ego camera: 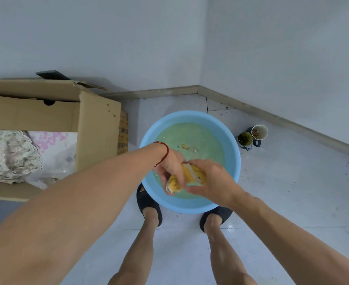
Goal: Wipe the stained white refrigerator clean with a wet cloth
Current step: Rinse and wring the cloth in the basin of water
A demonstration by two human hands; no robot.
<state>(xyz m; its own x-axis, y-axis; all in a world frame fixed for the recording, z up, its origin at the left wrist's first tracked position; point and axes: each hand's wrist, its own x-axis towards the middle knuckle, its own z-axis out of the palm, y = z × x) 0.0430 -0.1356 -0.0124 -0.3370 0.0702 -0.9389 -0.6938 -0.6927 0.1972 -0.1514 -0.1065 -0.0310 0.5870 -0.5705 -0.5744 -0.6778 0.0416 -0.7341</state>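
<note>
A yellow cloth (192,176) with a white edge is bunched between both hands above a light blue basin (234,161) on the floor. My left hand (170,164), with a red cord at the wrist, grips the cloth's left end. The right end is gripped by my right hand (212,179). The basin holds greenish water (190,138) with bits of debris floating in it. No refrigerator is in view.
An open cardboard box (96,124) with fabric inside stands at the left. Two small cups (251,135) sit on the floor right of the basin. My feet in dark slippers (148,202) stand just below the basin. White walls meet in a corner behind.
</note>
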